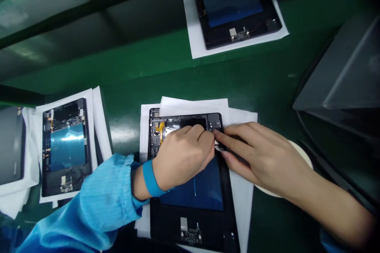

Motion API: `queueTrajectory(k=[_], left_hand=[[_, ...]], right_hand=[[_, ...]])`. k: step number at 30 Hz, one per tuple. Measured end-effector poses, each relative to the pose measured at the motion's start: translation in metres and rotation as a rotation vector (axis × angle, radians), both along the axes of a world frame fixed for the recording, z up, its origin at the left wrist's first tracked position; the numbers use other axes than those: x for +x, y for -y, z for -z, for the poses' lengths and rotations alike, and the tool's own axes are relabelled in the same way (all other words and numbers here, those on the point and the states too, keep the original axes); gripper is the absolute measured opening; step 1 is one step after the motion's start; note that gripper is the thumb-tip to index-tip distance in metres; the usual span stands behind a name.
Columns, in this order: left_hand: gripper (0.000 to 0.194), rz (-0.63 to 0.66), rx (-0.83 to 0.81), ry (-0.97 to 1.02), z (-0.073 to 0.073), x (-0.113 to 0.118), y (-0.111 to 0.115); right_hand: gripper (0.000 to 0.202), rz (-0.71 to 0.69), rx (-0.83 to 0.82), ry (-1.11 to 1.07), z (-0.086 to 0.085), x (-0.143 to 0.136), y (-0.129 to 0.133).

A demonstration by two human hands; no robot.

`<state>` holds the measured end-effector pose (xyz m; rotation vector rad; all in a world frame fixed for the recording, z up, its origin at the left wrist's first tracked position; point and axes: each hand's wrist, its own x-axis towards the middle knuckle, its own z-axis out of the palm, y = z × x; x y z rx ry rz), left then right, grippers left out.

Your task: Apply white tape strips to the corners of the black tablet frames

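An opened tablet (169,221) with a blue battery sheet (204,189) lies on white paper in front of me. Over its upper part is my left hand (185,152), in a blue sleeve and blue wristband, its fingers curled closed near the right edge. What they hold, if anything, is hidden. My right hand (264,154) comes in from the right, its fingertips at the same edge, pinching around a small whitish piece (219,147). Both hands' fingertips nearly meet there. An orange flex cable (161,130) shows left of my left hand.
Another opened tablet (64,170) lies on paper at left, beside a dark panel (12,146). A third tablet (243,8) rests on the green table (142,75) at the top. A round cream object (301,154) sits under my right wrist; a grey box-like object (341,71) stands at right.
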<state>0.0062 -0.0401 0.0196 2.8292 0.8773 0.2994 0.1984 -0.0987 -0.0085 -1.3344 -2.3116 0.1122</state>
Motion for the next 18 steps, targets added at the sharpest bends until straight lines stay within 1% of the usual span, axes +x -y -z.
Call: queueTrajectory(k=[4,7,10,13,15,18], left_hand=[[0.025,0.020,-0.005,-0.021,0.001,-0.001,-0.002],[0.022,0.073,0.027,-0.039,0.001,-0.003,-0.004],[0.019,0.141,0.107,-0.059,-0.003,-0.006,-0.003],[0.021,0.194,0.148,-0.137,-0.012,-0.010,0.001],[0.025,0.198,0.154,-0.176,-0.016,-0.013,0.004],[0.030,0.186,0.167,-0.172,-0.015,-0.019,0.008]], right_hand=[[0.029,-0.029,0.051,0.061,0.000,0.003,0.002],[0.029,-0.049,0.069,0.066,0.002,0.003,0.004],[0.031,-0.029,0.073,0.114,0.000,0.000,0.008],[0.035,-0.023,0.089,0.211,-0.004,-0.005,0.011],[0.037,-0.029,0.093,0.245,-0.006,-0.006,0.011],[0.036,-0.031,0.097,0.190,-0.007,-0.005,0.010]])
